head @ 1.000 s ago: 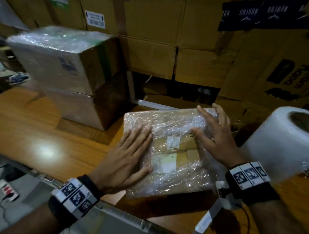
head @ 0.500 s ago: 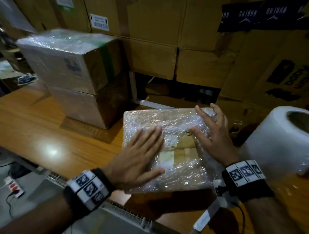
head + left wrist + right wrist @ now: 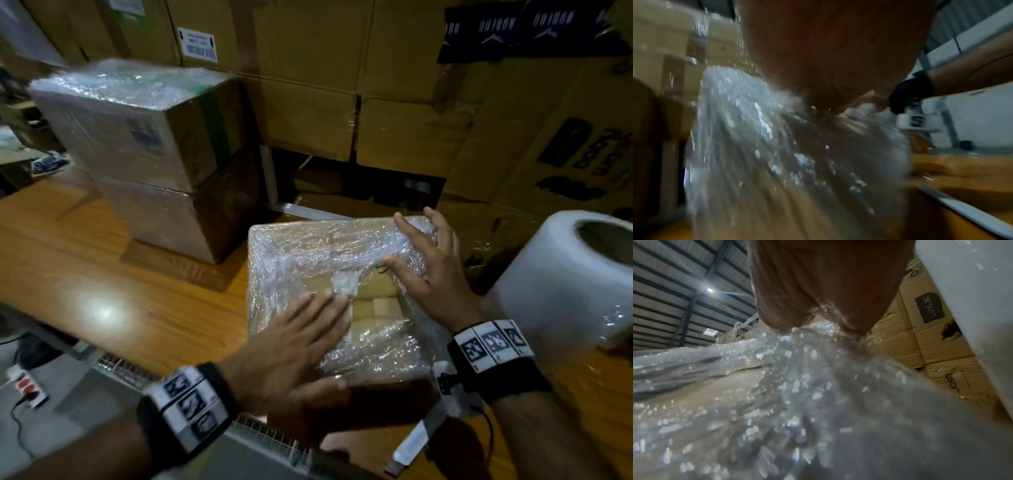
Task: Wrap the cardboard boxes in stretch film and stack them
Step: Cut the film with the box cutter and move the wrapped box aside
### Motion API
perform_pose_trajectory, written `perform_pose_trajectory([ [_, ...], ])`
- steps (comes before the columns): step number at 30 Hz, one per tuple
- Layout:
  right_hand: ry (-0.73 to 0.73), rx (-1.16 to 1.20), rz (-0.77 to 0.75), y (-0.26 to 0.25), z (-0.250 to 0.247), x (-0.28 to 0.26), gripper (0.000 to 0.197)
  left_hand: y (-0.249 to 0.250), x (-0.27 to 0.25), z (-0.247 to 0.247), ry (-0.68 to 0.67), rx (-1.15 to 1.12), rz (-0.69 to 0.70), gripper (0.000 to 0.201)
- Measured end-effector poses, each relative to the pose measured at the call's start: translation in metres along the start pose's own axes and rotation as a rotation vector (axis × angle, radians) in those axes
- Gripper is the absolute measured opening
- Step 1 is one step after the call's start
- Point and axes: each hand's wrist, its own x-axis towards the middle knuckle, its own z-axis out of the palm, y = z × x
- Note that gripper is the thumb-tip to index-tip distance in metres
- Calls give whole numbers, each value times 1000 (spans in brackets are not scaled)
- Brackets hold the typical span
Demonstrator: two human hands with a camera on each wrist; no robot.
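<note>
A flat cardboard box wrapped in crinkled stretch film (image 3: pixel 322 260) lies on the wooden table (image 3: pixel 113 274) in front of me. My left hand (image 3: pixel 294 346) lies flat with straight fingers on its near left part. My right hand (image 3: pixel 421 270) presses flat on its far right part, fingers spread. In the wrist views the film (image 3: pixel 760 146) (image 3: pixel 797 402) fills the lower picture under each palm. A stack of two film-wrapped boxes (image 3: pixel 144 150) stands at the back left. The white stretch-film roll (image 3: pixel 561 284) stands upright at the right.
A wall of large brown cartons (image 3: pixel 342 85) closes off the back and right. A metal frame edge (image 3: pixel 274 442) runs along the table's near side, with a power strip (image 3: pixel 27 387) on the floor at lower left.
My left hand has slid to the right and nearer across the film on top of the box. The right hand has stayed almost in place.
</note>
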Motion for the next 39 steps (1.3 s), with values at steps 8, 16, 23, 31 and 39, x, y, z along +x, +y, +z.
perform_pose_trajectory([
  [8,7,3,-6,1,-1,-1,68,-65,3,-40,343,24,-312,81],
  [16,13,-3,2,2,1,0,68,-26,-42,-14,302,-189,-55,61],
  [23,-24,-87,7,-6,-2,-8,69,-92,36,-52,484,1,-353,71],
  [31,-162,-514,-396,-42,14,-1,70,-80,37,-33,581,23,-368,56],
  [39,-402,-377,-490,-39,20,-87,58,-80,41,-29,569,14,-414,63],
])
